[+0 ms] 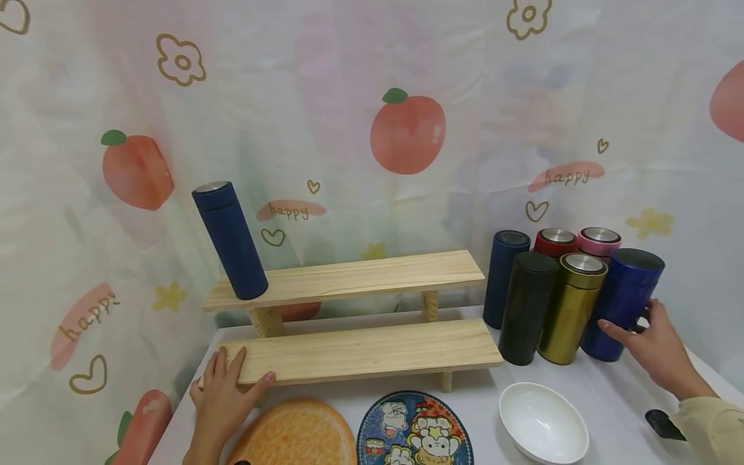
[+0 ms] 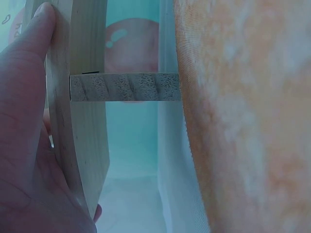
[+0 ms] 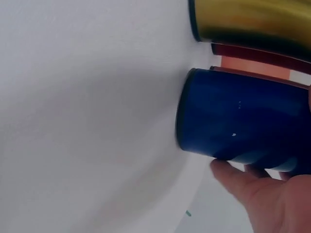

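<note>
In the head view my left hand [image 1: 223, 391] holds the left end of the lower board of a two-step wooden shelf [image 1: 372, 349]. Its fingers lie over the top and the thumb is at the front edge; a fingertip shows past the board in the left wrist view. On the right, my right hand [image 1: 659, 349] grips the lower part of a shiny blue thermos [image 1: 622, 303], thumb in front and fingers along the right side. The thermos stands at the right end of a group. A dark blue thermos [image 1: 230, 242] stands on the upper board's left end.
Beside the blue thermos stand gold [image 1: 572, 313], black [image 1: 526, 310], navy [image 1: 500, 278], red [image 1: 556, 240] and pink [image 1: 600, 239] thermoses. In front are a white bowl [image 1: 543, 420], a bread-like round mat [image 1: 299, 433] and a cartoon-printed round mat [image 1: 415, 433]. A patterned curtain [image 1: 349, 64] hangs behind.
</note>
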Available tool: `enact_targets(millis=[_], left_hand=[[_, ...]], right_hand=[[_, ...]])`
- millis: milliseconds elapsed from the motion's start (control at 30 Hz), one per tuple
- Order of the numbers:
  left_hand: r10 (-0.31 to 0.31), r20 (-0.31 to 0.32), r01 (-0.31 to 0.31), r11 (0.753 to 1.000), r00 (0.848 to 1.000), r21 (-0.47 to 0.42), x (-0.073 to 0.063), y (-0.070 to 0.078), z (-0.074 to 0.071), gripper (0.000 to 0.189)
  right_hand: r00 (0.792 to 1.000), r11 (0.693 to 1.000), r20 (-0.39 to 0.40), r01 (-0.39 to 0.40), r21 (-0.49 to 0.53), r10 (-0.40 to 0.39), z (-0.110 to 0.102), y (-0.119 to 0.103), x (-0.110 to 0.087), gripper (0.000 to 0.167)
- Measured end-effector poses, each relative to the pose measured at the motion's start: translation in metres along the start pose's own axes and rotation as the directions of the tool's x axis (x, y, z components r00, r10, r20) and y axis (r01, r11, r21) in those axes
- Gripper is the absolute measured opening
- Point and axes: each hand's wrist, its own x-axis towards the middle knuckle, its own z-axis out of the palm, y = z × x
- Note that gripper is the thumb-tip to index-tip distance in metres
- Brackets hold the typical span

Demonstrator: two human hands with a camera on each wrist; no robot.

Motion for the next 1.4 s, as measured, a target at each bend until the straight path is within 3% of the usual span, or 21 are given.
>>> enact_targets(millis=[600, 833, 1000, 1167, 1400], left_hand=[[-0.014, 0.019, 0.014, 1.0, 1.0, -0.005, 0.0, 0.001, -0.001, 0.104], [-0.005, 0.008, 0.005, 1.0, 1.0, -0.005, 0.0, 0.001, 0.0, 0.102], [-0.001, -0.001, 0.001, 1.0, 1.0, -0.006, 0.001, 0.001, 0.0, 0.103], [0.002, -0.009, -0.002, 1.0, 1.0, -0.009, 0.001, 0.001, 0.0, 0.103], [-0.002, -0.007, 0.002, 1.0, 1.0, -0.006, 0.0, 0.0, 0.0, 0.103]], right_hand=[[0.998, 0.999, 0.047, -0.044, -0.013, 0.044, 0.001, -0.01, -0.005, 0.109], [0.995, 0.996, 0.085, -0.049, 0.074, 0.043, -0.006, -0.016, -0.005, 0.107], [0.999, 0.985, 0.024, 0.028, 0.17, -0.032, -0.008, -0.02, -0.009, 0.104], [0.995, 0.984, -0.078, 0.071, 0.165, -0.059, -0.011, -0.032, -0.016, 0.1], [0.959, 0.974, -0.256, 0.165, 0.153, -0.122, -0.016, -0.06, -0.03, 0.088]])
